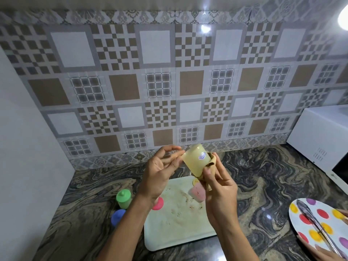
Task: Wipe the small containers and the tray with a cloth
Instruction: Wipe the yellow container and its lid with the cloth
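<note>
Yellow container (195, 160), the one being wiped, is held in the air above the far end of the tray (175, 228), tilted, with its far end towards the tiled wall (169, 81). A small bluish-white mark shows on its side, too blurred to read as writing. The left hand (160, 170) has its thumb and fingers curved, and their tips pinch the container's left edge. The right hand (219, 185) curls its fingers round a tan cloth (211, 162), which is pressed against the container's right side and lower end. The white tray lies on the marbled counter (254, 176) and carries brownish smears. A pink container (197, 193) stands on it just under the right hand, and a pink lid (158, 203) sits at its left edge, partly behind the left wrist. A green container (123, 198) with a knobbed lid and a blue container (118, 217) stand on the counter left of the tray, close together. At the right, a white microwave (320, 136) stands against the wall. Nearer, a dotted plate (308, 219) holds metal tongs (316, 223), and another person's fingers (326, 254) touch its rim. No readable lettering shows anywhere.
</note>
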